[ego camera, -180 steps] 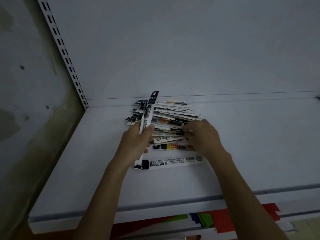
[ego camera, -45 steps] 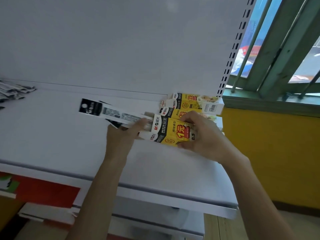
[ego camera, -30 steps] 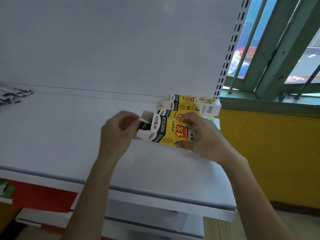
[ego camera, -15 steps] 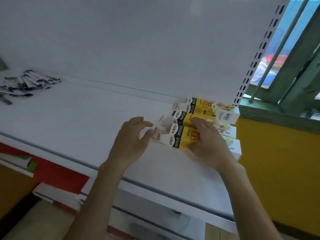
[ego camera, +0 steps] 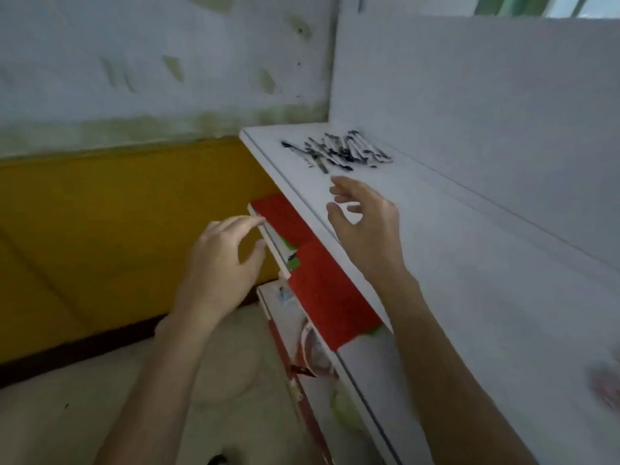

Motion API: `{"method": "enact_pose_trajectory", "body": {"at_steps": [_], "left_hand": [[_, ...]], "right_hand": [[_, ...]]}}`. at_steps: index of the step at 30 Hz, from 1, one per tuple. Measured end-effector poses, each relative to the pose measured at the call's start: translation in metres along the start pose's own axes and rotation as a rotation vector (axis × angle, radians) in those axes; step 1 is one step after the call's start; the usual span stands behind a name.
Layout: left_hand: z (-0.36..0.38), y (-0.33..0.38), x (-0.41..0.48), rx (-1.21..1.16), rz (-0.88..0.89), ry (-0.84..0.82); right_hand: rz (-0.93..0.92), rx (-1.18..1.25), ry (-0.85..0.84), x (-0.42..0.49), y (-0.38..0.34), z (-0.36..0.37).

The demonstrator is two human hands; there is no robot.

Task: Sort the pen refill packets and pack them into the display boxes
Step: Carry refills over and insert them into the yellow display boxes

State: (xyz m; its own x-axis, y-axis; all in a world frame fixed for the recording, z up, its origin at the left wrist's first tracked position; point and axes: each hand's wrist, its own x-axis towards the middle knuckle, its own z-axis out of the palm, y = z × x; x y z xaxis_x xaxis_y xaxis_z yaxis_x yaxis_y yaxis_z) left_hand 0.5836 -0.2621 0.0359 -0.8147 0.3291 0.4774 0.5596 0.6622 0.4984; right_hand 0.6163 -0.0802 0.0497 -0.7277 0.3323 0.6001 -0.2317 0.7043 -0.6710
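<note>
Both arms extended forward, left hand (ego camera: 221, 260) and right hand (ego camera: 365, 226) empty, fingers loosely spread, right one higher and further out.

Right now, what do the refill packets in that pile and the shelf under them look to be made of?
Refill packets: thin flat strips, white with black print, probably plastic film or paper; too blurred to judge gloss. Shelf: smooth, evenly white, matt surface with a narrow front lip, likely painted sheet metal, though coated board would look alike.
</note>
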Motion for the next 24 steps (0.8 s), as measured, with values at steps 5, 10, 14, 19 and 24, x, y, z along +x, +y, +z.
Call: {"method": "enact_pose_trajectory", "body": {"at_steps": [5, 10, 14, 19, 24], "left_hand": [[-0.02, -0.078, 0.07, 0.013, -0.049, 0.063], [-0.014, -0.134, 0.152, 0.008, 0.006, 0.004], [0.005, -0.167, 0.217, 0.004, 0.052, -0.053], [0.055, -0.19, 0.299, -0.065, 0.109, -0.108], [0.1, -0.191, 0.376, -0.14, 0.192, -0.151]], "right_hand": [[-0.012, 0.013, -0.098, 0.076, 0.001, 0.102], [0.036, 0.0, -0.054, 0.149, 0.023, 0.171], [0.083, -0.027, -0.017, 0.198, 0.05, 0.206], [0.13, -0.056, -0.009, 0.264, 0.096, 0.223], [0.223, -0.147, 0.023, 0.328, 0.142, 0.214]]}}
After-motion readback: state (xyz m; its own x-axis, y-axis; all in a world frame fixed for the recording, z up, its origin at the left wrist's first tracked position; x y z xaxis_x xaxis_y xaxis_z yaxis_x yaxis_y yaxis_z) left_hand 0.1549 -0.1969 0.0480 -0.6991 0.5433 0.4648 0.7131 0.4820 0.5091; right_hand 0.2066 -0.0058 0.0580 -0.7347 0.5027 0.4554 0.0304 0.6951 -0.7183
